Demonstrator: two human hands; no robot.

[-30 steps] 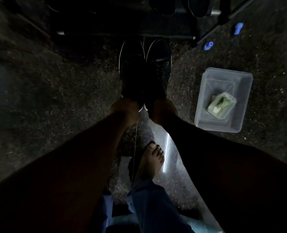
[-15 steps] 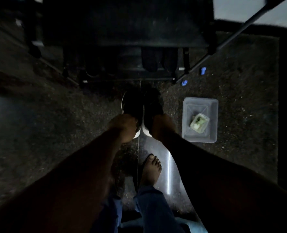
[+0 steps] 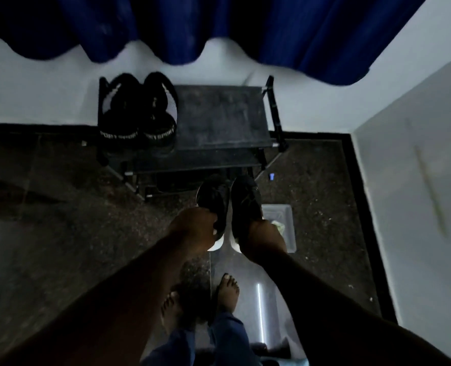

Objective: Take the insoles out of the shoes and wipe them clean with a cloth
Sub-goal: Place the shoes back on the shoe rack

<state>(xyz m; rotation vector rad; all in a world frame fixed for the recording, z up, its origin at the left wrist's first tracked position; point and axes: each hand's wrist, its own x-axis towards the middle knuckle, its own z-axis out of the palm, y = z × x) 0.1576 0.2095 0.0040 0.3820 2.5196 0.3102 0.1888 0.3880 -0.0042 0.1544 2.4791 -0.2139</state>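
The word "SPORT" is being displayed in white capitals, repeated along the strap of each of the two black slides (image 3: 119,133) being kept on the shoe rack (image 3: 219,117).

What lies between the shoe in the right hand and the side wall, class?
A clear plastic tub, partly behind the right hand gripping that shoe, then bare speckled floor up to the wall; the head view shows it.
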